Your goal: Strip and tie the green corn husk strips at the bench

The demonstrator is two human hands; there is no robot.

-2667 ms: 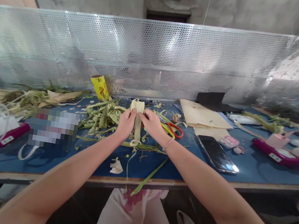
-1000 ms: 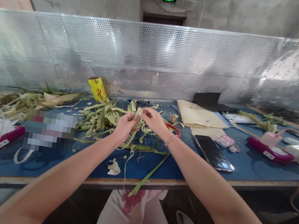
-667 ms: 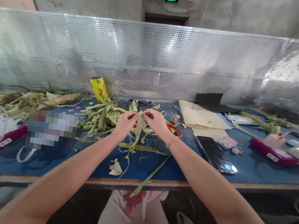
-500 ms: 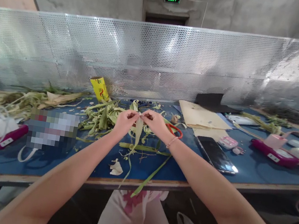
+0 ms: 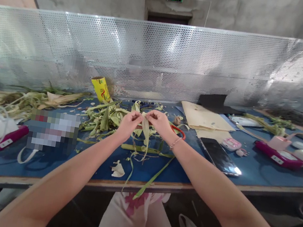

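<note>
A pale green leaf strip (image 5: 146, 132) hangs between my hands, its lower end dangling over the blue table. My left hand (image 5: 130, 123) pinches the top of the strip from the left, fingers closed. From the right, my right hand (image 5: 158, 122) grips the same top end, its fingertips close to those of my left hand. Behind and left of my hands lies a heap of green woven leaf pieces (image 5: 98, 120). Red-handled scissors (image 5: 181, 131), partly hidden, rest beside my right wrist. A long green leaf (image 5: 153, 178) hangs over the table's front edge.
The blue table (image 5: 78, 171) also bears a black phone (image 5: 218, 155), a pink case (image 5: 231, 144), purple power strips (image 5: 278, 156) at both sides, brown paper (image 5: 206, 117), a yellow box (image 5: 101, 88) and dry husks (image 5: 63, 99) at left. A perforated metal screen (image 5: 177, 63) stands behind.
The hanging leaf strip has swung slightly to the right and its lower end now points down at another angle. Both hands have shifted a little, still together at its top.
</note>
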